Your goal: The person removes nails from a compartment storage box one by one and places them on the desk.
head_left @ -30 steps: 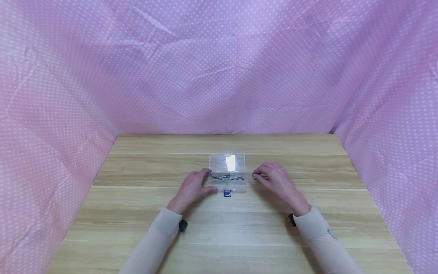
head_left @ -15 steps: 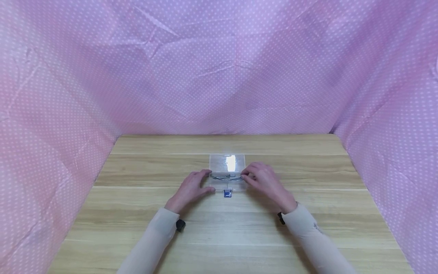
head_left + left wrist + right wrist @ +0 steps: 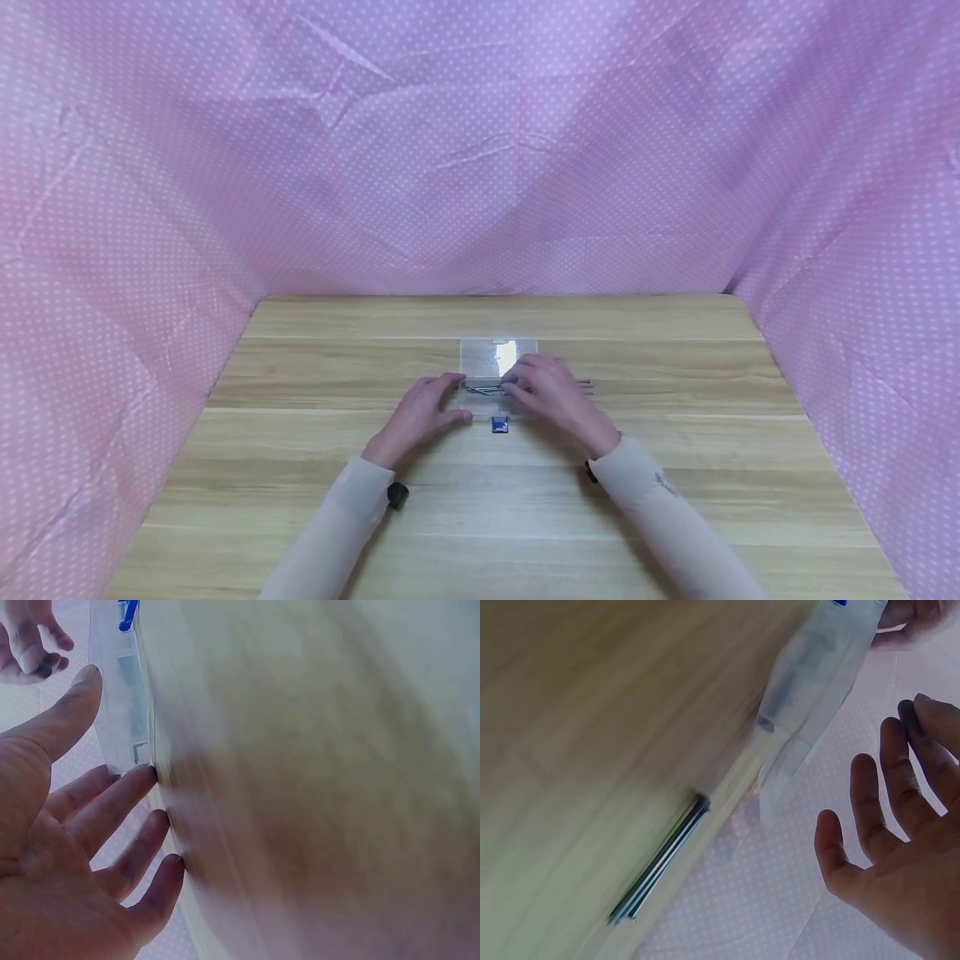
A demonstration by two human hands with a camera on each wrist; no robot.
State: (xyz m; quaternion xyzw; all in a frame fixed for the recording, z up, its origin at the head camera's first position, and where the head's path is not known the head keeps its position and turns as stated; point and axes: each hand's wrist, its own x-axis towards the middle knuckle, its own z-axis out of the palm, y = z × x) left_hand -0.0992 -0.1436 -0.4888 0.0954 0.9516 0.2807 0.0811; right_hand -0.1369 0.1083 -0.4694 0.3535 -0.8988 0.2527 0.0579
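A clear plastic storage box (image 3: 517, 412) stands mid-table with its lid (image 3: 480, 358) folded back and a blue latch (image 3: 499, 425) in front. Several thin silver nail-like rods (image 3: 483, 391) lie in its rear part. My left hand (image 3: 416, 412) holds the box's left end, thumb at the front corner and index finger at the back. The right hand (image 3: 551, 387) is over the box's right part, thumb and index fingertips close together; whether something is between them is hidden. In the right wrist view its other fingers (image 3: 862, 795) are spread.
More thin metal rods (image 3: 660, 859) lie side by side on the wooden table (image 3: 675, 350), just right of the box. Pink dotted cloth (image 3: 480, 167) hangs behind the table and at both sides.
My right hand has moved left, from the rods on the table to over the box, uncovering the loose rods. The left hand has stayed at the box's left end.
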